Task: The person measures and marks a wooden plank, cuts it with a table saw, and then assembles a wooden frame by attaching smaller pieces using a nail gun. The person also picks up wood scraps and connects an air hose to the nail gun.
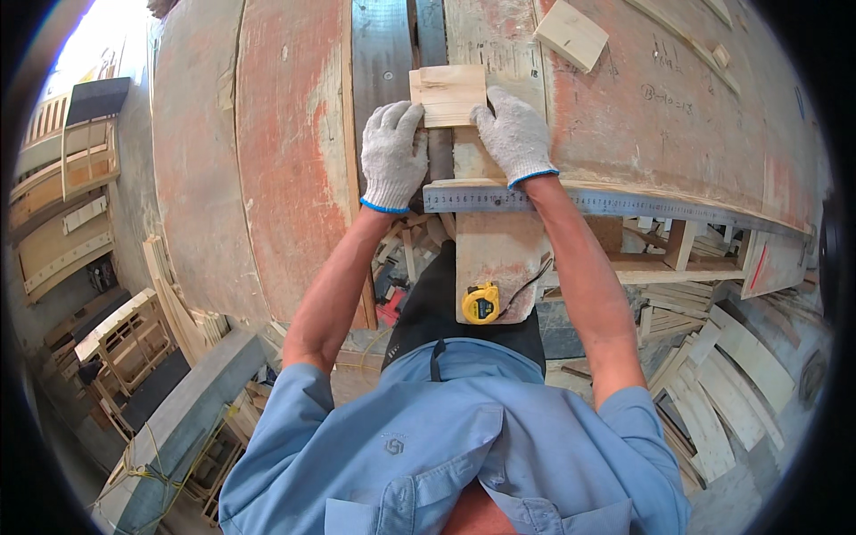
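Observation:
Both my hands wear white knitted gloves with blue cuffs. A small pale wooden block (450,100) lies between them, across the grey metal strip (378,53) with its dark slot and the plank beside it. My left hand (392,156) grips the block's near left corner, thumb against its edge. From the other side my right hand (517,135) closes on its right edge. Below my hands a steel ruler (481,198) lies along the front of the bench and runs under my right wrist.
A yellow tape measure (481,303) sits on the plank end close to my body. Another square wooden block (572,37) and thin wooden strips (687,45) lie on the worn red-painted bench (615,116). Stacked timber (722,392) fills the lower right; wooden frames (134,348) stand at left.

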The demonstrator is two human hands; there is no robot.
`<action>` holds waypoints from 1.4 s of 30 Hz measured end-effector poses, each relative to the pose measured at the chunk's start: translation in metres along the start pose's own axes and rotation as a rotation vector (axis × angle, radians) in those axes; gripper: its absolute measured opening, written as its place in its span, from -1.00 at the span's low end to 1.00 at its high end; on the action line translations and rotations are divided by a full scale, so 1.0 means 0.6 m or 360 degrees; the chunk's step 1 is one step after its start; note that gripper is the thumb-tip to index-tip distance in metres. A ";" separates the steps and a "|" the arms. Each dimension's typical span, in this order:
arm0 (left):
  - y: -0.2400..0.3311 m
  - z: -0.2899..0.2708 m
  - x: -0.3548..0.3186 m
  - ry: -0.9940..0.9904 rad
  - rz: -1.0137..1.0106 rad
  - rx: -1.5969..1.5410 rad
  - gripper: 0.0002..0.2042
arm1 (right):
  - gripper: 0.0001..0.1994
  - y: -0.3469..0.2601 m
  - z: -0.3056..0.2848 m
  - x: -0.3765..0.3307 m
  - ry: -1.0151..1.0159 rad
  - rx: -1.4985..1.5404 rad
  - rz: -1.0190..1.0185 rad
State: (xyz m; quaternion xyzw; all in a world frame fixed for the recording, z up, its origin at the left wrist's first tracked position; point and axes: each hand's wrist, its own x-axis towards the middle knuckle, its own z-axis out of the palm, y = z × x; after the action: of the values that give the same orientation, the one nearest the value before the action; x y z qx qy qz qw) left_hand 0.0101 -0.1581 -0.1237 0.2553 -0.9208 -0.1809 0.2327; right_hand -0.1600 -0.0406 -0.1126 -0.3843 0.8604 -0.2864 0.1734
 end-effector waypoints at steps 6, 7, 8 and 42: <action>0.012 -0.018 -0.005 -0.0057 -0.0100 -0.0090 -0.68 | -0.71 -0.003 0.001 -0.013 0.0054 0.0113 -0.0077; 0.019 -0.028 -0.011 -0.0064 -0.0150 -0.0157 -0.69 | -0.70 -0.005 0.002 -0.021 0.0106 0.0132 -0.0088; 0.026 -0.035 -0.014 -0.0068 -0.0192 -0.0232 -0.70 | -0.70 -0.007 -0.001 -0.028 0.0167 0.0143 -0.0099; 0.282 0.042 0.021 -0.0664 -0.0139 -0.0252 -0.69 | -0.71 0.310 -0.334 -0.085 0.0442 0.1547 0.1000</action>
State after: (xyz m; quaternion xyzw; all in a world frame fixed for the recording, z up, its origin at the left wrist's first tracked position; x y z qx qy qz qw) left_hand -0.0779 -0.0234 -0.0639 0.2330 -0.9200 -0.3113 0.0486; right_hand -0.3356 0.1710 -0.0696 0.0532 0.7178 -0.6300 0.2917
